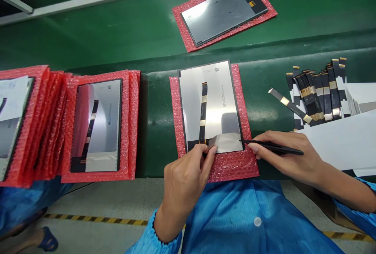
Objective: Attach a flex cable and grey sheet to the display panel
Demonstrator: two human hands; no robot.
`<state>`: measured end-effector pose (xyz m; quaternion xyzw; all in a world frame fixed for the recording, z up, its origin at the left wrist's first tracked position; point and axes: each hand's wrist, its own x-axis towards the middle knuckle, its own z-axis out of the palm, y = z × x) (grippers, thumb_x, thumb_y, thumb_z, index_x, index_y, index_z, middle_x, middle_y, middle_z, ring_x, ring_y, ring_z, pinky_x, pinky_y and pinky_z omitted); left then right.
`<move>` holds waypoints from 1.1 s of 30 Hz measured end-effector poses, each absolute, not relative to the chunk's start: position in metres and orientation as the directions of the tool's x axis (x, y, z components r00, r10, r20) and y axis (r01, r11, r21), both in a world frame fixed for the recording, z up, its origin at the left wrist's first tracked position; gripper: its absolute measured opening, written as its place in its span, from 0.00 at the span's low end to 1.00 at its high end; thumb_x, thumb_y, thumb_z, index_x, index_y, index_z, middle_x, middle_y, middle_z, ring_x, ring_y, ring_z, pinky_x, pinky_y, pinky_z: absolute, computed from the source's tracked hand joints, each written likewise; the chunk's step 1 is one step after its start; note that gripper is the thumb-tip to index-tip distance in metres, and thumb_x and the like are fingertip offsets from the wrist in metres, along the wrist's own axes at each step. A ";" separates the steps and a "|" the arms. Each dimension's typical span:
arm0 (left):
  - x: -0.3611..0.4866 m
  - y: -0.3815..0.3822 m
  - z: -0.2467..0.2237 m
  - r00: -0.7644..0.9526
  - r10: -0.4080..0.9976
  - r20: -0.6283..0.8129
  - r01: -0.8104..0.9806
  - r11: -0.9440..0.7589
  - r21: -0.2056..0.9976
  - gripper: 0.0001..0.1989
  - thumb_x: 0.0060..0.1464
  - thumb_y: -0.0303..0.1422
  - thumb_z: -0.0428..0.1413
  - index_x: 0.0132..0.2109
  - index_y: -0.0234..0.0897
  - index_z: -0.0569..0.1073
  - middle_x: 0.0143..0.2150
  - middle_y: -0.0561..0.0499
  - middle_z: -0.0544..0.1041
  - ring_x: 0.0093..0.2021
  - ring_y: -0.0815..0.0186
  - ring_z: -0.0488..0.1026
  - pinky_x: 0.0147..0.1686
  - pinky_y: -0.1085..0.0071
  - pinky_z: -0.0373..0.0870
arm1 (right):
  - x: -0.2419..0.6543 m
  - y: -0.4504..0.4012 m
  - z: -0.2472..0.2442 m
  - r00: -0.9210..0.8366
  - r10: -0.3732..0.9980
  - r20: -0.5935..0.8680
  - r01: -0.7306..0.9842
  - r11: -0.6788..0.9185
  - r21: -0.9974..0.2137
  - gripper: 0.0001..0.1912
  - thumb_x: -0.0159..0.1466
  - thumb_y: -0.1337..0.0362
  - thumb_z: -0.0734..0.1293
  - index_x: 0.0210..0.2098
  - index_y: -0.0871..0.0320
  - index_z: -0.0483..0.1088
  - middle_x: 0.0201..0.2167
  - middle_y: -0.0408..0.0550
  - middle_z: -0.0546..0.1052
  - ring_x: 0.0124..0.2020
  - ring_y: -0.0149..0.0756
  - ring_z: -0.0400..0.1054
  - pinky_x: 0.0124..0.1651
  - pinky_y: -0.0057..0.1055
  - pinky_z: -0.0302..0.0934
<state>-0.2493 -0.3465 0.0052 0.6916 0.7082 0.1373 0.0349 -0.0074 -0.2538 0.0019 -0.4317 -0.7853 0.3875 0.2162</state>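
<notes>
A display panel (217, 101) with a silvery back lies on a red bubble-wrap sheet (245, 113) in front of me. A black flex cable (203, 109) with gold patches runs up its left part. My left hand (188, 179) pinches the left end of a grey film strip (227, 143) at the panel's lower edge; the strip bulges upward in the middle. My right hand (284, 152) holds black tweezers (276, 147), their tips at the strip's right end, near the panel's lower right corner.
Flex cables (317, 93) and white sheets (346, 140) lie at right. Another panel (225, 13) on red wrap is at the back. At left are a panel (98, 128) and stacked red wraps (49, 124). A person's foot (47, 240) shows at lower left.
</notes>
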 end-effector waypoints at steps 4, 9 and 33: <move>-0.242 -0.350 0.010 -0.062 0.985 0.161 0.990 0.040 0.132 0.15 0.66 0.46 0.50 0.36 0.44 0.73 0.22 0.58 0.74 0.18 0.72 0.67 0.22 0.71 0.54 | -0.007 -0.254 0.002 -0.542 0.840 0.017 0.506 0.342 -0.792 0.09 0.64 0.56 0.67 0.41 0.34 0.76 0.27 0.32 0.83 0.23 0.33 0.77 0.22 0.29 0.70; -0.237 -0.354 0.010 -0.080 0.983 0.163 0.992 0.064 0.105 0.11 0.66 0.43 0.52 0.38 0.48 0.76 0.23 0.52 0.75 0.21 0.68 0.68 0.24 0.67 0.55 | -0.008 -0.254 0.001 -0.537 0.843 0.027 0.501 0.345 -0.794 0.06 0.64 0.55 0.68 0.39 0.35 0.76 0.28 0.31 0.83 0.23 0.33 0.78 0.23 0.29 0.71; -0.238 -0.354 0.000 -0.074 0.970 0.230 0.985 0.035 0.169 0.05 0.64 0.41 0.55 0.39 0.51 0.74 0.24 0.53 0.77 0.23 0.65 0.73 0.20 0.64 0.64 | -0.012 -0.261 0.008 -0.613 0.783 -0.106 0.349 0.147 -0.926 0.28 0.71 0.62 0.59 0.68 0.39 0.52 0.44 0.35 0.84 0.18 0.25 0.76 0.27 0.22 0.76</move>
